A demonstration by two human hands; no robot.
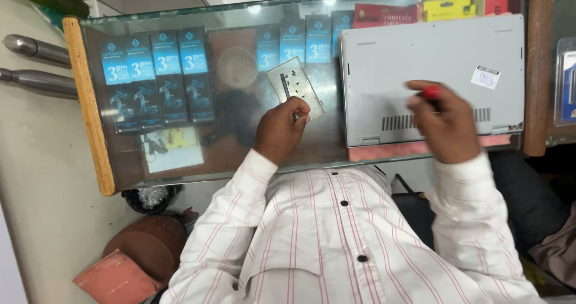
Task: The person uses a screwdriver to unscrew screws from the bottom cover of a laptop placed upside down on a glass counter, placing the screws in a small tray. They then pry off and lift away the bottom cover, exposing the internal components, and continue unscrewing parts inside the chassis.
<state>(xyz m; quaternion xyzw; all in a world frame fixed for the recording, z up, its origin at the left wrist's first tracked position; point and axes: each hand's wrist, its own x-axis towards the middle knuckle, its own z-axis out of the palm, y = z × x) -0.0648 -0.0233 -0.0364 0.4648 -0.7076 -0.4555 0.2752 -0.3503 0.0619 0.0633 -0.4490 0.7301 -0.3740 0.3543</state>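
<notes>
On the glass surface (198, 154) I log: left hand (281, 130), fingers pinched shut on a thin, stiff, light metal plate's (295, 86) near edge; right hand (444, 124), blurred, closed around a red-handled screwdriver (431, 92) over an upturned grey laptop (432, 76), likely rigid but scratch-prone.

A left hand (281, 130) is touching a small metal plate (295, 86) on a glass counter (240, 148), while the right hand (443, 124) is gripping a red-handled screwdriver (431, 92) over an upturned grey laptop (432, 64).
</notes>
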